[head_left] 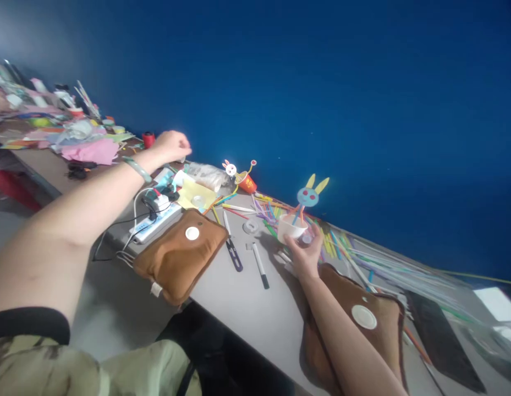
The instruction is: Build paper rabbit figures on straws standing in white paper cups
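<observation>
Deep blue wall backs a long grey table (255, 308) strewn with craft bits. On it the right hand (305, 254) curls around a white paper cup (290, 226), fingers and thumb wrapped on its side, holding it upright just off the tabletop; a blue paper rabbit head (309, 196) with yellow ears rises from the cup on thin straws. Just behind the cup lie loose coloured straws (280, 212), and beside it, toward the person, a black-tipped pen (260, 265) and a small pair of snips (234, 254). The right forearm rests over a brown padded cushion (374, 324).

The left hand (171, 146) reaches well away from the cup, past a second brown cushion (181, 256) and a white power strip (154, 223), fingers bunched and curled downward; whether it grips anything I cannot tell. A pale bangle (136, 168) sits on that wrist. Near it stands a red cup with a white rabbit (243, 179).

Judging by the tall topper, the cup is best kept level and gripped low with a light squeeze, so thin paper walls do not buckle and the rabbit does not tip.
</observation>
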The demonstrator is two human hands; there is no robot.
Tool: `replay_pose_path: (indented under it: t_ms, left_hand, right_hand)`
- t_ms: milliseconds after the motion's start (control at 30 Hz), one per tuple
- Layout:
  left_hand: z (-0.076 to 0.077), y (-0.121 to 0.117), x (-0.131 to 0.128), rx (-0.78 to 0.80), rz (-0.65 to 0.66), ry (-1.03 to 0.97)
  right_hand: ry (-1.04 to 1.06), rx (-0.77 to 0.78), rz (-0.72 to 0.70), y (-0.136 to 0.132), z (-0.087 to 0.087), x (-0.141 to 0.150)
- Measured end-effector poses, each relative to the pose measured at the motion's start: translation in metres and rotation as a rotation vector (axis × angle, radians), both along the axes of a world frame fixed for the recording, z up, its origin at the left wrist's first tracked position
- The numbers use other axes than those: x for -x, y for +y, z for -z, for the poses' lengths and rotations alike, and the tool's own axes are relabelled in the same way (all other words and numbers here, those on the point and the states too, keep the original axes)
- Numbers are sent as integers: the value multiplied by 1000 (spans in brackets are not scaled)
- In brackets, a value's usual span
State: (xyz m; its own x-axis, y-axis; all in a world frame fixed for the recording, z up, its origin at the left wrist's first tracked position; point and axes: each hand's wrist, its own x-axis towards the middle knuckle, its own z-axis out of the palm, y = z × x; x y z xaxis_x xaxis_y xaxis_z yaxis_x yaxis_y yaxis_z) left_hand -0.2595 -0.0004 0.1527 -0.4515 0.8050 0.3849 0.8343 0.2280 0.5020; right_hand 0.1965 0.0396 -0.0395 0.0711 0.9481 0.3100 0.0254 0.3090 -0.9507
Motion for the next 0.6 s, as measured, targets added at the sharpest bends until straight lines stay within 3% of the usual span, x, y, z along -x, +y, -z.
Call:
replay_pose_path:
  t_ms: [67,133,233,400,500,600]
  left_hand:
    - [10,-13,46,260,-188,-17]
    - [30,-23,76,367,-232,-65]
    - [68,-26,101,454,-223,-161]
    - [115,-11,123,440,-122,-284]
    - [130,-1,130,411,-69,-342]
    - [140,3,131,258,-36,-395]
  right_hand:
    - [6,-7,-5,1,2,0]
    - [3,-6,7,1,1,0]
    - [1,16,21,-1,-1,0]
    - [-13,17,46,-1,-1,-2]
    - [-40,5,77,3,5,-5]
    - [-49,-9,75,6,9,-8]
